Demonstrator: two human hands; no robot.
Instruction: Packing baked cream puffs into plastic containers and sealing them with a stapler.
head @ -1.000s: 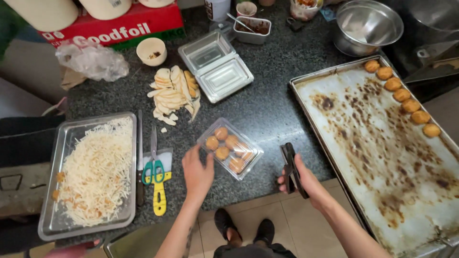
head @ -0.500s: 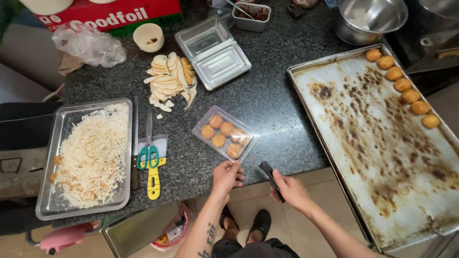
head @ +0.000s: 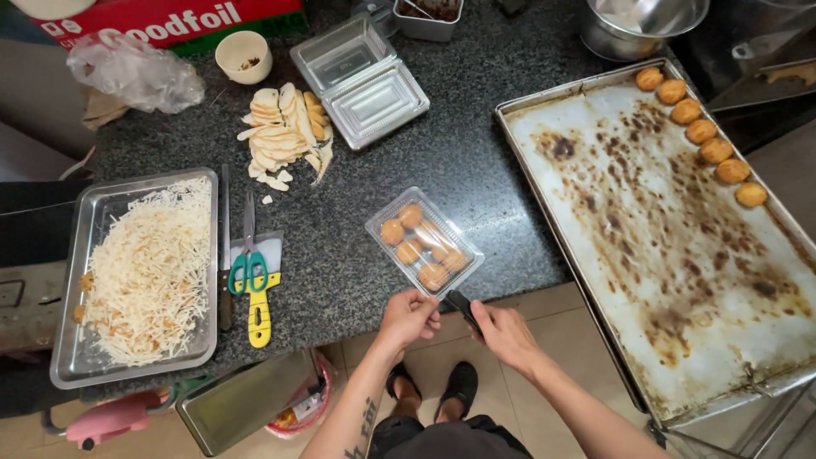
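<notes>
Looking down from your head camera, your left hand (head: 408,316) pinches the near corner of the clear clamshell box (head: 424,241) of fried balls at the counter edge (head: 357,280), while your right hand (head: 503,333) grips black tongs (head: 460,306). The box overhangs slightly; a careless tug could tip it floorward.

Steel bowl (head: 646,25) cut by top edge; black tool (head: 461,308) mostly hidden in right hand (head: 503,333).
</notes>
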